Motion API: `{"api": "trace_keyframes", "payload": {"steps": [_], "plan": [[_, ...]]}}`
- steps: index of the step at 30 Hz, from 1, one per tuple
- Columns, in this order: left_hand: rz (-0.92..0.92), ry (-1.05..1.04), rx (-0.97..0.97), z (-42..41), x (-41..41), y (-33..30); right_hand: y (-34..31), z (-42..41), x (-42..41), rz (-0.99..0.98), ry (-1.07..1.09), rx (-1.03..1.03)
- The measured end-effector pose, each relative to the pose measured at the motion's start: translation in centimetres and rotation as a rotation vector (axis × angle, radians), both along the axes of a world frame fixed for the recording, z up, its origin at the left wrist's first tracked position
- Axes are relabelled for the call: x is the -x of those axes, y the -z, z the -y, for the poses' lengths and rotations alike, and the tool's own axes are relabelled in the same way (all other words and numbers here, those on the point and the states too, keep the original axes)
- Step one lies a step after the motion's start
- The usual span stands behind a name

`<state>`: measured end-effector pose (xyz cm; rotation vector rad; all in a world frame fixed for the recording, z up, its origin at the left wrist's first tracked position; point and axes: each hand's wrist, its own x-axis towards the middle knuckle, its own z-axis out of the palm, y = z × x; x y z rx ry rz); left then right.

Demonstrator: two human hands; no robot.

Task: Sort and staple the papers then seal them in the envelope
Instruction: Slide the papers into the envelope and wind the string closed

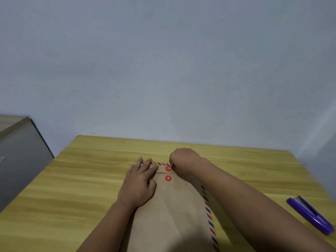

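A brown envelope [172, 211] with a red-and-blue striped border lies lengthwise on the yellow wooden table [81, 179], its flap folded down at the far end. Two red closure discs sit there, one on the flap [168, 168] and one just below it [168, 178]. My left hand [140, 182] lies flat on the envelope's left side, fingers spread and pressing near the flap. My right hand [181, 160] is curled beside the upper disc, fingertips pinched on what looks like a thin string. No papers are visible.
A purple stapler [311, 214] lies near the table's right edge. A grey cabinet or box [20, 157] stands to the left of the table. A plain pale wall rises behind the table's far edge.
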<state>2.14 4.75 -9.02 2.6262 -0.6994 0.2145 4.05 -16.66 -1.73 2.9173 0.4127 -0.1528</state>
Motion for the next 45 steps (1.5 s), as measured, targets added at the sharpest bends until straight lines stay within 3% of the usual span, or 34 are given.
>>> {"api": "trace_keyframes", "payload": {"steps": [4, 8, 12, 18, 25, 31, 39, 45], "plan": [[-0.004, -0.008, -0.011, 0.1, -0.2, 0.1, -1.1, -0.4, -0.5, -0.008, -0.113, 0.131], [-0.007, -0.014, -0.010, 0.2, -0.2, 0.1, -0.7, -0.3, -0.7, -0.091, -0.092, 0.133], [-0.003, -0.016, -0.039, 0.2, -0.2, 0.2, -0.1, 0.9, -0.5, -0.126, -0.050, -0.045], [-0.007, -0.018, -0.039, 0.2, 0.0, 0.0, 0.8, 1.4, 0.4, -0.009, 0.004, -0.397], [-0.009, -0.025, -0.046, 0.3, 0.1, -0.2, 0.2, 2.1, 0.0, -0.076, 0.153, -0.689], [-0.007, -0.026, -0.039, 0.3, 0.0, -0.1, -0.5, 3.5, 0.5, -0.127, 0.227, -0.796], [-0.022, -0.034, -0.014, 0.3, 0.1, -0.1, -3.5, 8.4, 1.3, -0.131, 0.293, -0.688], [-0.019, -0.041, -0.026, 0.3, 0.0, 0.1, -6.6, 10.8, 3.4, 0.048, 0.398, -1.131]]}}
